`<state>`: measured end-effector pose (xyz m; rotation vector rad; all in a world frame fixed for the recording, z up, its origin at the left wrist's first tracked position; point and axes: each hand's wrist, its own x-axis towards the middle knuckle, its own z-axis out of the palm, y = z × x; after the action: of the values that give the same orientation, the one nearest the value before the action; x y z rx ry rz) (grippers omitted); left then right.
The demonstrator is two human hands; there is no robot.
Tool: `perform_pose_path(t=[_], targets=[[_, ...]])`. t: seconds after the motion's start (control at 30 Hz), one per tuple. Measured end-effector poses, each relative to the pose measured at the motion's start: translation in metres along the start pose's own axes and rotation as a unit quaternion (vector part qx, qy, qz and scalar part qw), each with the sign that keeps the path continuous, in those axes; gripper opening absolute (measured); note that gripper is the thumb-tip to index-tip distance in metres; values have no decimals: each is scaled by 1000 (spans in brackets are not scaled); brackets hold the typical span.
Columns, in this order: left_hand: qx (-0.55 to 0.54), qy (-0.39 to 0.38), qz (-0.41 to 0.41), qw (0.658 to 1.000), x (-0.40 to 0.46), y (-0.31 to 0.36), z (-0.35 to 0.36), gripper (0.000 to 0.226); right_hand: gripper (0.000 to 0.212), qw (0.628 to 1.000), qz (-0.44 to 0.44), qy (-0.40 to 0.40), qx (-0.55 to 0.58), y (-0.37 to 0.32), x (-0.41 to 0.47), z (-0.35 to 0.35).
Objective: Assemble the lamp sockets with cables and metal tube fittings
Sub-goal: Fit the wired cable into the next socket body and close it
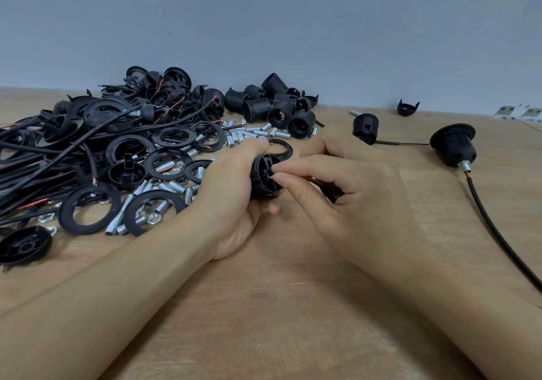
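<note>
Two hands busy: left hand (234, 192) grips socket (264, 179), right hand (337, 186) pinches wire (315, 181); rings (88, 208) crowd left

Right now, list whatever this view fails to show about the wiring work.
Head view only:
- Wire tip: too small to tell if it is seated in the socket body.
- Socket's lower side: hidden by the left hand.
- Wire behind the right hand: covered by the fingers.
- Black cable: cut off by the right edge.

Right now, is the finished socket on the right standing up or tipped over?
Tipped. The finished socket leans on the table, wide flange raised toward the wall, metal tube pointing down toward the camera, with its cable trailing off right.
</note>
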<state>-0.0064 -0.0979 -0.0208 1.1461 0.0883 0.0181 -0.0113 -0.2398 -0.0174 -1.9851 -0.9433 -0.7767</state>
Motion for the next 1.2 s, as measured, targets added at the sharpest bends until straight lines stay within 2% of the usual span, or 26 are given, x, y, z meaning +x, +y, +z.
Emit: perform_pose_path(t=[0.2,0.47,0.67,0.8,0.9,1.2], targets=[[17,31,38,999,-1,-2,4,28,5,1000,-4,6,-22,0,-1,1],[7,35,24,999,-1,-1,3,22,9,999,-24,-33,9,3,-3,0],[24,18,20,999,1,-2,2,20,7,1000,-10,20,-13,4,-2,2],[26,19,15,999,1,-2,1,19,3,1000,12,28,4,1,-2,3],[26,30,16,999,1,-2,1,19,5,1000,23,16,9,0,-1,1],[26,15,15,999,-2,1,3,9,6,999,-13,-39,3,-3,2,0]])
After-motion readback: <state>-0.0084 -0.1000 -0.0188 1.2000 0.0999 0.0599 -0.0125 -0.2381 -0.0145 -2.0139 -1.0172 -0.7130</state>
